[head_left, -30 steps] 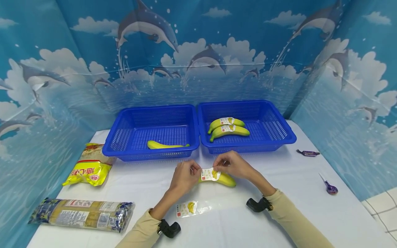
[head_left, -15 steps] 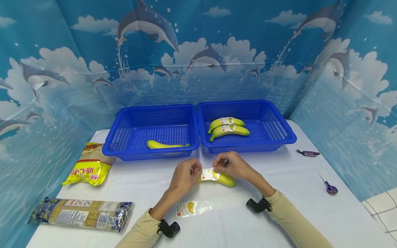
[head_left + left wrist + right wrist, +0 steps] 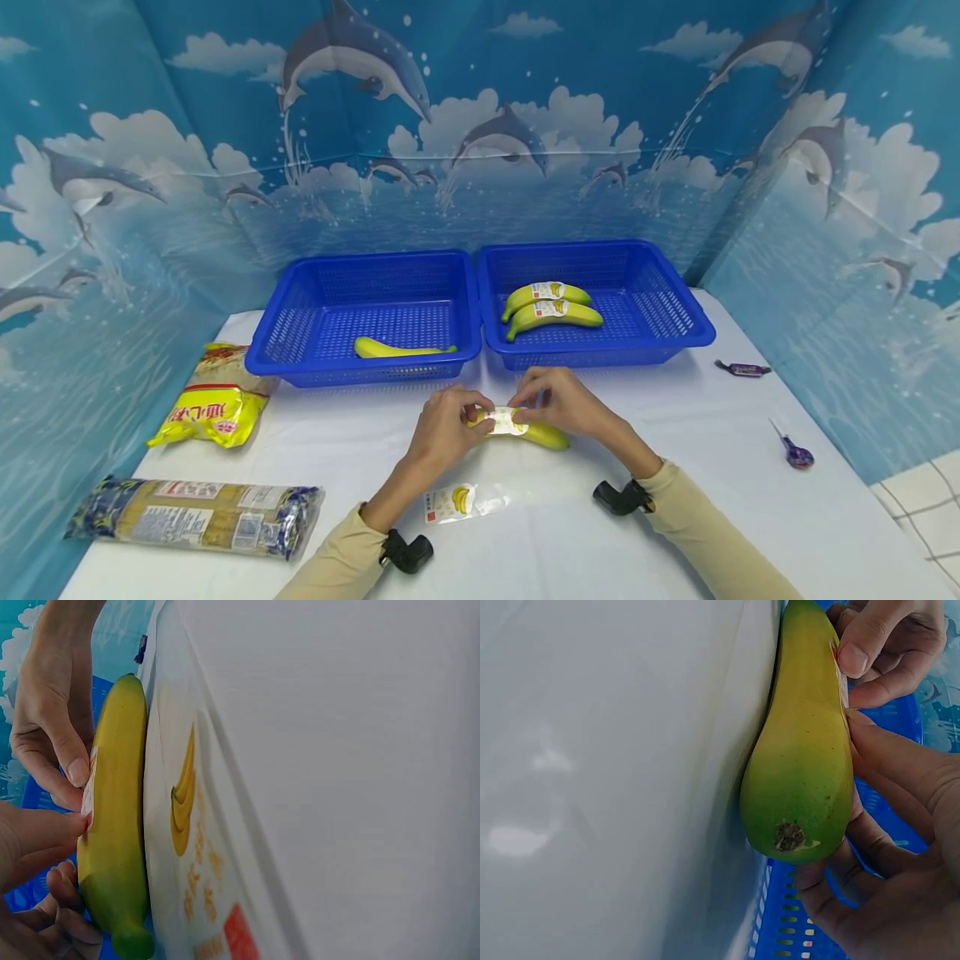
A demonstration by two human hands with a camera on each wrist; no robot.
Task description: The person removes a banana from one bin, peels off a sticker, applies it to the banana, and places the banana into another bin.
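A yellow-green banana (image 3: 547, 436) lies crosswise on the white table, with a white banana-print label (image 3: 504, 421) along its top. At the label's left end, my left hand (image 3: 444, 421) pinches the edge between thumb and forefinger, close against the peel. My right hand (image 3: 562, 404) does likewise at the right end, its thumb tip on the label. Up close in the left wrist view, the banana (image 3: 116, 802) shows both thumbs at the label (image 3: 88, 796). The right wrist view has the banana's dark tip (image 3: 789, 835) facing the camera, with curled fingers beside it.
A clear strip with another banana label (image 3: 450, 502) lies nearer me. Behind stand two blue baskets, the left (image 3: 288, 367) holding one banana, the right (image 3: 600, 357) two labelled ones. Pasta packets (image 3: 198, 517) lie left; a wrapped candy (image 3: 742, 369) and a lollipop (image 3: 798, 455) lie right.
Both thumbs have come down onto the label's ends, and the label now lies flatter along the banana. Banana and baskets stay in place.
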